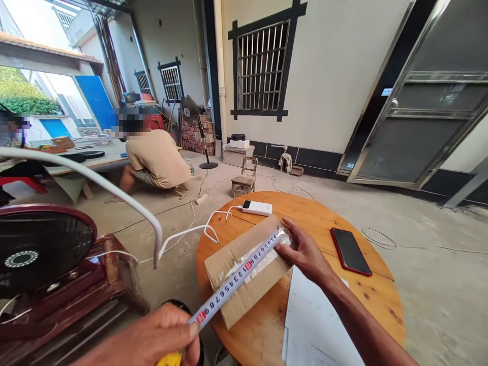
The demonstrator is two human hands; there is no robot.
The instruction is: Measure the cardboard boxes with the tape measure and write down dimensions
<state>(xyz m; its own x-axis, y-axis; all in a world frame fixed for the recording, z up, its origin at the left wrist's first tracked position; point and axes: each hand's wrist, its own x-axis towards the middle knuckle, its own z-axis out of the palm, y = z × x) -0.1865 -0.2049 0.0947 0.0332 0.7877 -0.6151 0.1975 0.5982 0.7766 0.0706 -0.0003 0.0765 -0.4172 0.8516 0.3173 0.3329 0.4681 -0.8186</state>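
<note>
"Please, where is the box?"
"The cardboard box (253, 287) is over the left part of the round wooden table (308, 221). Whether it rests on the wood, I cannot tell."
"And how are your hands?"
"My left hand (173, 333) is folded around the yellow case (170, 359) of the tape measure (224, 290), which is stretched across the box. My right hand (304, 249) is partly closed and grips the far right end of the box, at the low numbers of the tape measure."
"Which things are near?"
"A white power bank (257, 208) lies just beyond the box, a phone (351, 250) with red edge lies to the right, and papers (312, 315) lie nearer to me."
</note>
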